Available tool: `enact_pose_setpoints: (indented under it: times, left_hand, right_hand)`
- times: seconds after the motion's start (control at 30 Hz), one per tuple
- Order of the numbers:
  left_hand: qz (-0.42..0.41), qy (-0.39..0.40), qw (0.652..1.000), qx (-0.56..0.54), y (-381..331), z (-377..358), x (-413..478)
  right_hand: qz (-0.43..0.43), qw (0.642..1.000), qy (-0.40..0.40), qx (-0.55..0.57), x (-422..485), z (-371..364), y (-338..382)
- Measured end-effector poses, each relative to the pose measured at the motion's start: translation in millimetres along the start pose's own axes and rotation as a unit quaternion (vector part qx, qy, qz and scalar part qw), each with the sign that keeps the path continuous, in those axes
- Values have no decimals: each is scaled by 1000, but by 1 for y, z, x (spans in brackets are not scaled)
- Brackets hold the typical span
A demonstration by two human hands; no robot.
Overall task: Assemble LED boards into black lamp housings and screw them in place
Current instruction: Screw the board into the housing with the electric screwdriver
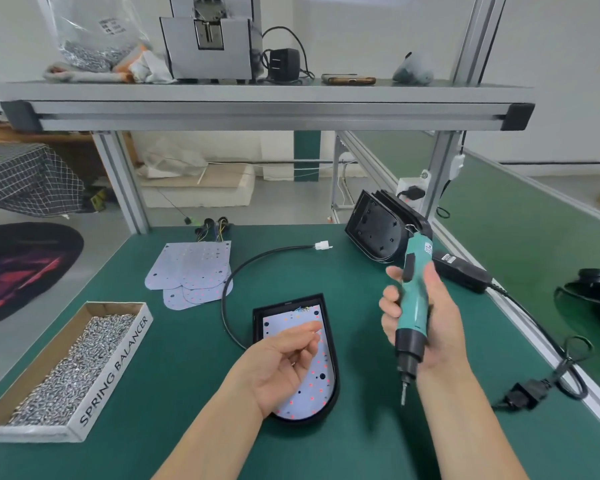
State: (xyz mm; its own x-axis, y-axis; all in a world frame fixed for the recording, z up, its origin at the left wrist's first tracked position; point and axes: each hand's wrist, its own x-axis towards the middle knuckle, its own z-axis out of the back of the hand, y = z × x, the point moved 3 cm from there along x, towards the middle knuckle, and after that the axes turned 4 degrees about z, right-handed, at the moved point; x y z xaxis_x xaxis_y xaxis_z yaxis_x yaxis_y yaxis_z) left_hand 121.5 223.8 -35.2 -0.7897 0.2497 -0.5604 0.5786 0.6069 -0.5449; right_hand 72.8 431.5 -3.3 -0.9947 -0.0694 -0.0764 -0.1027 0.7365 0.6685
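At my assembly station, the green-matted counter (194, 393) runs beneath a grey aluminium-framed shelf (257, 95), with a long cardboard tray of silver screws (115, 365) at my left. The black D-shaped plastic lamp housing (336, 375) I am working on lies flat at the centre, straight end away from me, and a white LED board dotted with red emitters (305, 396) is seated inside it. A fanned pile of spare white LED boards (191, 268) waits behind to the left, and a leaning stack of empty black housings (378, 230) stands at the back right. My right hand (433, 323) is wrapped firmly around a teal electric screwdriver (414, 306), held above the counter just right of the housing with its steel bit (403, 393) pointing down. My left hand (284, 362) hovers palm-up over the board, fingertips drawn together as if nipping a screw, though I cannot tell whether one is there. The step, as I judge it, is fastening the board. To do it well I should stand each screw squarely in its hole, steady the housing, bring the bit down plumb, and press lightly before pulling the trigger so nothing cross-threads or skates across the emitters.
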Motion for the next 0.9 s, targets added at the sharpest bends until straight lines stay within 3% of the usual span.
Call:
enact_pose_setpoints:
  times: [0.1,0.4,0.57,0.7,0.9]
  left_hand:
    - [-2,1,1000,6,1,0,1]
    - [-23,-2,1000,12,2,-1,0]
    - [-27,0,1000,2,3,-2,1]
    - [-25,-8,1000,-12,4,-3,1]
    - [-30,-9,999,-21,4,-4,2]
  right_hand:
    - [-10,994,-2,113,3,-15,-3]
    - [106,984,-57,134,14,-51,-2]
    - [193,969,-140,61,13,-54,2]
    - [275,948,-163,-1,7,-60,-1]
    - [300,936,-176,-49,4,-63,-5]
